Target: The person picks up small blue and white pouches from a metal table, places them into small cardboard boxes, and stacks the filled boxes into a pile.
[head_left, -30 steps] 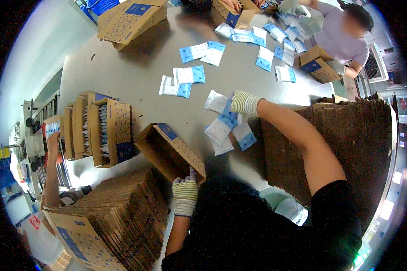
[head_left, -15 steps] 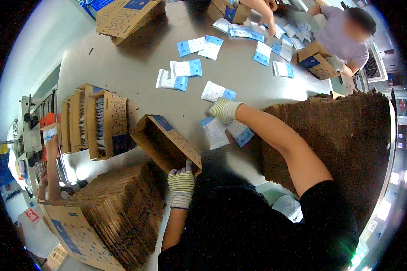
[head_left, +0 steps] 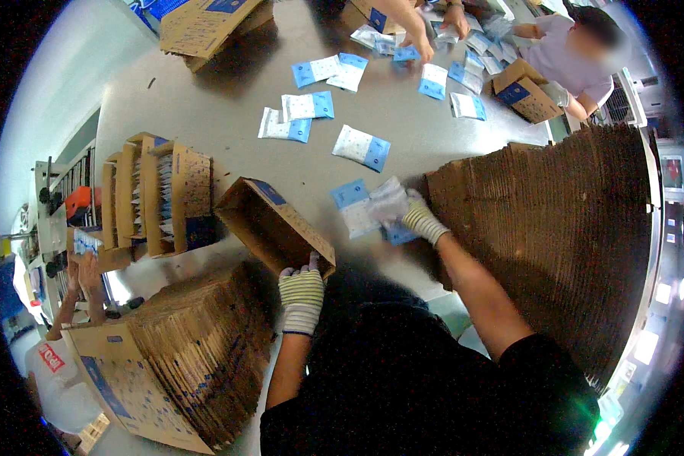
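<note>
Left hand (head_left: 302, 292), gloved, clamped on the near bottom edge of an open brown carton (head_left: 275, 226), tilted with its mouth up and away over the grey desk (head_left: 228, 114). Right hand (head_left: 414, 216), gloved too, closed around a few white-and-blue sachets (head_left: 365, 209) just left of it, blurred. Probably light, limp and slick, those sachets: best pinched flat across the middle, several at once. Carton likely light but stiff, easily dented at the flaps; best gripped at a folded edge. Further out from the right hand, more sachets (head_left: 362, 147) scattered flat, white with a blue band. Left of the left hand, filled cartons (head_left: 159, 199) standing open. Below it, a stack of flattened cartons (head_left: 182, 349) with blue print; right of the right hand, a taller stack of flat cardboard (head_left: 555, 228).
</note>
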The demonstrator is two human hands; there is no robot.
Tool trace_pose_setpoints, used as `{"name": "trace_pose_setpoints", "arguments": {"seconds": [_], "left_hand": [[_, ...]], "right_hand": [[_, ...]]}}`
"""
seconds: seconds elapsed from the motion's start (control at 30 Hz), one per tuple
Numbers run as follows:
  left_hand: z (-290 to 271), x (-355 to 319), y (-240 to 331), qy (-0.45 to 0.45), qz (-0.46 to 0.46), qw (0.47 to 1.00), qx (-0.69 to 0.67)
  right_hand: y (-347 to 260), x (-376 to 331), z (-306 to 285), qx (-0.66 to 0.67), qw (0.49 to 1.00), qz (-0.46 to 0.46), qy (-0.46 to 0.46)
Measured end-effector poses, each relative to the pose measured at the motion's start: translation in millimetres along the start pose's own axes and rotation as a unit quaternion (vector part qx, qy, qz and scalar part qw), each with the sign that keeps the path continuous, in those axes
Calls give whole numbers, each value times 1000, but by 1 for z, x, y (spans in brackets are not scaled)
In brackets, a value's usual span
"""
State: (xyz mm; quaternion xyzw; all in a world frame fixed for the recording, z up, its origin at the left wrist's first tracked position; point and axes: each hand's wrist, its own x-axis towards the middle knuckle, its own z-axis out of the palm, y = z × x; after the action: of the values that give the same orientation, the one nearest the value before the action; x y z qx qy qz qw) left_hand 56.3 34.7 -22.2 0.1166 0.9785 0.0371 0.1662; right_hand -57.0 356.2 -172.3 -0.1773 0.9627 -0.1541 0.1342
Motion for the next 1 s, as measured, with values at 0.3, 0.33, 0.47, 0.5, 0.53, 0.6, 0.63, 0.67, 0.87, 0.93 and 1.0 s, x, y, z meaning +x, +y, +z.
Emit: {"name": "trace_pose_setpoints", "arguments": {"seconds": [0.3, 0.33, 0.47, 0.5, 0.53, 0.6, 0.63, 0.67, 0.87, 0.93, 1.0], "left_hand": [[6, -9, -8, -2, -13, 1000, -8], [3, -8, -6, -2, -14, 1000, -7], [1, -6, -2, -1, -16, 1000, -2], [5, -8, -5, 11, -14, 1000, 3], [3, -6, -4, 13, -10, 1000, 1], [-4, -4, 0, 2, -9, 1000, -4], [-5, -3, 1, 2, -13, 1000, -3], [-4, -2, 2, 13, -13, 999, -31], [0, -10, -5, 26, -18, 999, -39], [-1, -13, -5, 63, -18, 996, -53], [0, 4, 0, 66, 8, 996, -62]], "right_hand": [[-111, -16, -122, -162, 971, 134, -117], [-113, -17, -123, -186, 967, 133, -112], [-80, -17, -81, -175, 971, 160, -24], [-80, -1, -94, -90, 973, 176, -118], [-77, 12, -113, -8, 958, 199, -208], [-80, 45, -136, -24, 974, 144, -176], [-82, 66, -141, -19, 980, 121, -159], [-84, 90, -151, -26, 978, 126, -165], [-87, 166, -134, -123, 957, 75, -250], [-82, 162, -130, -40, 981, 97, -165], [19, 176, -89, -38, 989, -11, -146]]}}
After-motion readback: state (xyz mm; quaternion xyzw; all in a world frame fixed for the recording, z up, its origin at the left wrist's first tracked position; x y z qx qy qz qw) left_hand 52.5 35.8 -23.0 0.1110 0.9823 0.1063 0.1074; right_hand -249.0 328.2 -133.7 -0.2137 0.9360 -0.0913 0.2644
